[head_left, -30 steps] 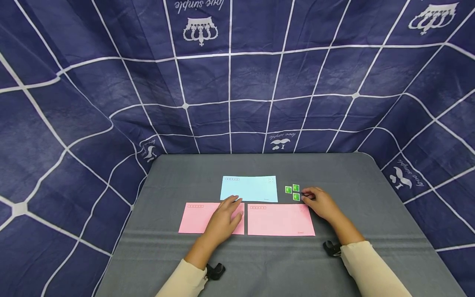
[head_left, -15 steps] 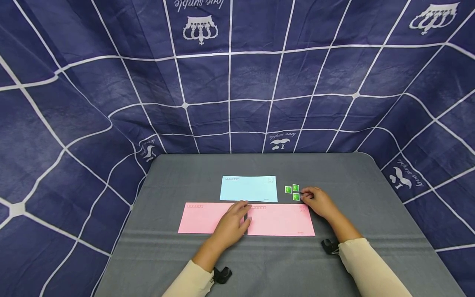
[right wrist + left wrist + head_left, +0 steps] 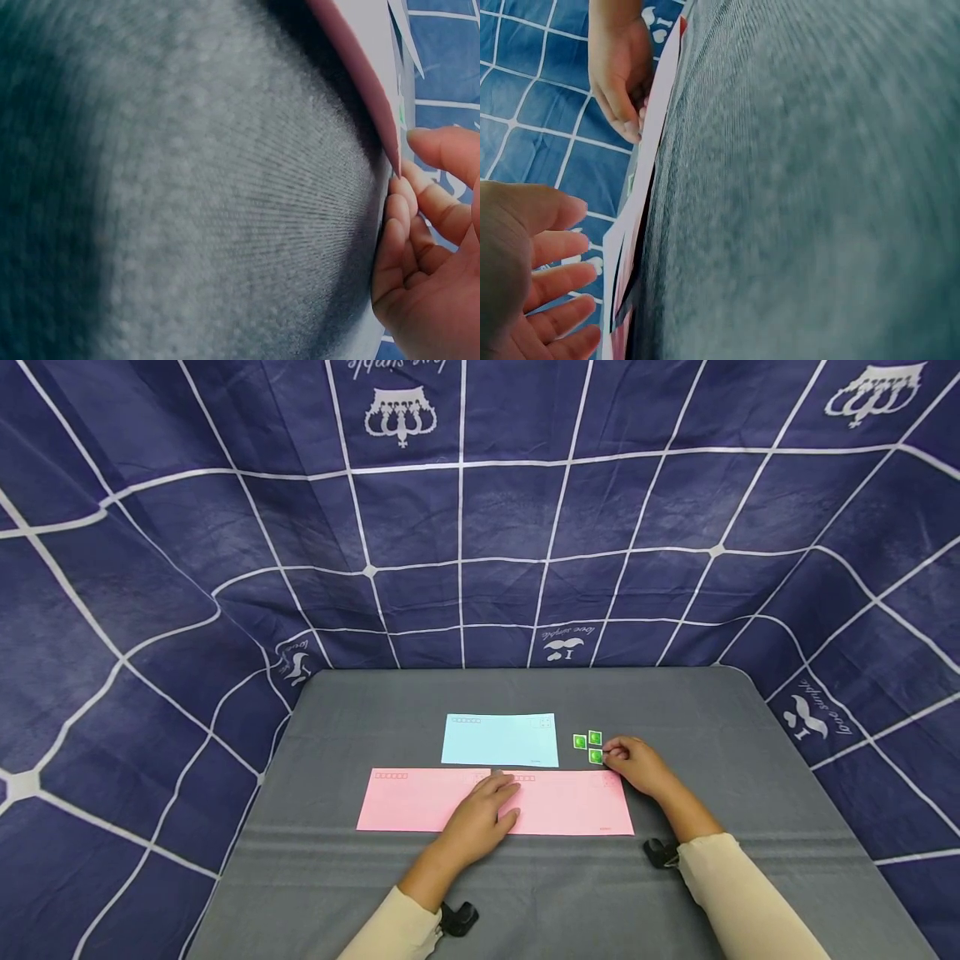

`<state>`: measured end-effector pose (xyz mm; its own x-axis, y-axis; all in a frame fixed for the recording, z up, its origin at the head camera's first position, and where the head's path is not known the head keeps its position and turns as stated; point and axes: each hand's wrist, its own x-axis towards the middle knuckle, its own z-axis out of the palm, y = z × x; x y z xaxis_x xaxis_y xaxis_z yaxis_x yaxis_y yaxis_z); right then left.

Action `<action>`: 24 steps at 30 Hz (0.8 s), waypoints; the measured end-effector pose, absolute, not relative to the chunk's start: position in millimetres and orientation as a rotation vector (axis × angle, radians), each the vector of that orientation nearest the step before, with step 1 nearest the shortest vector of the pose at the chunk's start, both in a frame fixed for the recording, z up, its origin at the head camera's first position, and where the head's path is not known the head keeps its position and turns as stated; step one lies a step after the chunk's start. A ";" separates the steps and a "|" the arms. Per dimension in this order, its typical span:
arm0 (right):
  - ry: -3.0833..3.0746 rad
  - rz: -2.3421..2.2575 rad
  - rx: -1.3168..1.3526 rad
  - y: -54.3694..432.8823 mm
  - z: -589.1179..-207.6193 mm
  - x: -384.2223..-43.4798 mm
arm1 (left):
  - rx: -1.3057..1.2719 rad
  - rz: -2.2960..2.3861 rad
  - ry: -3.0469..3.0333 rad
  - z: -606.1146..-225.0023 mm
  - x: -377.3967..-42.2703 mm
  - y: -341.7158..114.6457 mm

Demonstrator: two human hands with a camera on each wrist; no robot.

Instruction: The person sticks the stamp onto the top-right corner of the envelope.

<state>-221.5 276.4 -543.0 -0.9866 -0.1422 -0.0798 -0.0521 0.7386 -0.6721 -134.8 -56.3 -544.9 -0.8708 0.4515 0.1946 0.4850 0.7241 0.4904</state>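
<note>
A light blue envelope [image 3: 498, 740] lies at the back. In front of it, a left pink envelope [image 3: 412, 800] and a right pink envelope [image 3: 573, 803] lie side by side. My left hand [image 3: 477, 818] is over the seam between the pink ones, fingers relaxed and spread. Right of the blue envelope are three small green stamps: a left stamp [image 3: 580, 742], an upper stamp [image 3: 595, 737] and a lower stamp [image 3: 596, 756]. My right hand [image 3: 642, 770] has its fingertips at the lower stamp's right edge; the right wrist view shows a gap between thumb and index finger.
Grey cloth covers the table [image 3: 337, 710]. A blue curtain [image 3: 495, 518] with white grid lines stands behind it and at both sides. Black wrist devices, a left one [image 3: 459, 919] and a right one [image 3: 660, 853], sit below the cuffs.
My left hand has moved right, from the left pink envelope onto the gap and the right one's near edge. My right fingertips have shifted slightly left and down to the lower stamp.
</note>
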 end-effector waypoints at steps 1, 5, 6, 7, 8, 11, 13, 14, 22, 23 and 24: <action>2.803 -1.089 -0.152 276.2 -543.7 -222.0 | -0.784 -0.840 -2.868 -545.3 -134.6 -55.7; 2.776 -1.121 -0.124 276.0 -545.6 -224.0 | -0.836 -0.791 -2.881 -547.1 -134.2 -52.9; 2.771 -1.124 -0.110 275.8 -545.7 -224.5 | -0.845 -0.783 -2.883 -547.2 -134.0 -52.3; 2.766 -1.130 -0.098 275.4 -545.9 -225.3 | -0.852 -0.780 -2.886 -547.3 -133.9 -51.6; 2.765 -1.123 -0.090 275.4 -545.8 -225.7 | -0.857 -0.772 -2.890 -547.5 -133.8 -50.9; 2.758 -1.112 -0.054 274.7 -545.7 -226.8 | -0.860 -0.758 -2.916 -547.9 -133.9 -48.5; 2.754 -1.106 -0.051 274.4 -545.8 -227.1 | -0.863 -0.748 -2.935 -547.7 -133.8 -46.7; 2.752 -1.104 -0.043 274.1 -546.0 -227.3 | -0.863 -0.739 -2.944 -547.9 -133.7 -45.9; 2.736 -1.128 -0.031 274.1 -546.1 -227.8 | -0.845 -0.704 -2.961 -548.9 -132.7 -40.6; 2.738 -1.130 -0.040 274.4 -546.1 -227.7 | -0.846 -0.700 -2.962 -548.8 -132.6 -40.1; 2.736 -1.139 -0.036 274.4 -546.0 -227.6 | -0.847 -0.696 -2.966 -548.8 -132.5 -39.5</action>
<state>-227.6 274.4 -546.0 -0.9839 -0.0905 -0.1543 0.0457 0.7068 -0.7059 -132.5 -39.5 -548.8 -0.8564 0.5068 0.0985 0.4977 0.7596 0.4186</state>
